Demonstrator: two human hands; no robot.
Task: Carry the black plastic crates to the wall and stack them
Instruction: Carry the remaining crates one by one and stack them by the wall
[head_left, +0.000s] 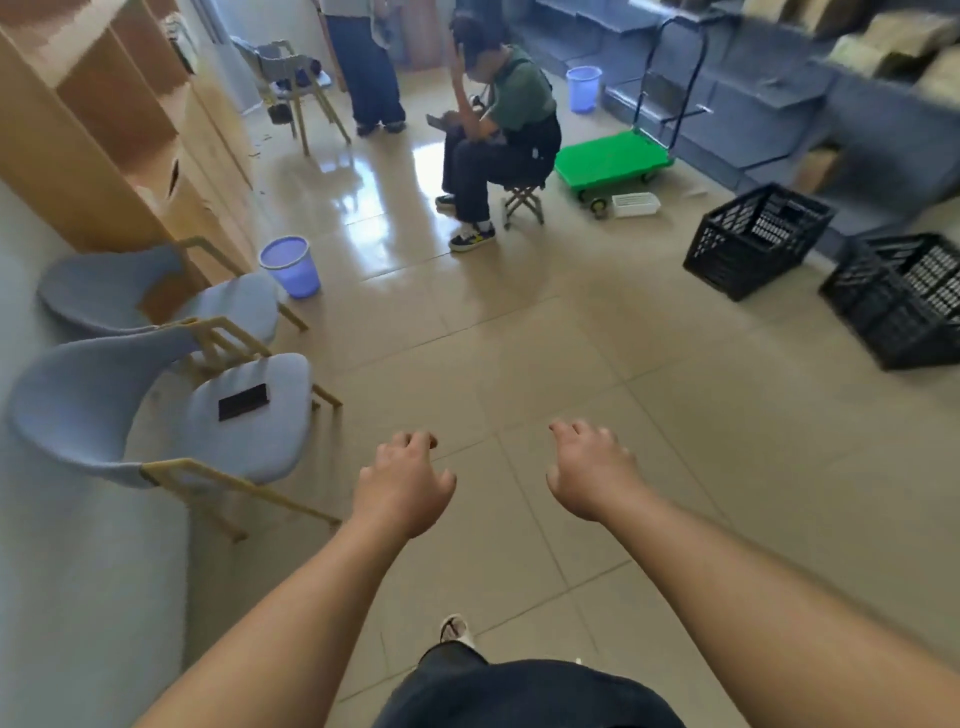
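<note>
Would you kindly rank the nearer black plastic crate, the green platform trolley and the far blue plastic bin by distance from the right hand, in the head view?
1. Nearer black plastic crate, on the floor ahead and right of the right hand.
2. Green platform trolley, beyond the crate, beside the seated person.
3. Far blue plastic bin, farthest back, against the dark shelving.

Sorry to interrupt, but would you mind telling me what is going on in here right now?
A person is meant to carry black plastic crates to the wall, but nothing is in hand yet. The left hand and right hand are both empty, held out over the tiled floor. Two black crates sit on the floor to the right, the farther crate and the nearer crate, side by side and not stacked. Another person sits on a small stool further back.
</note>
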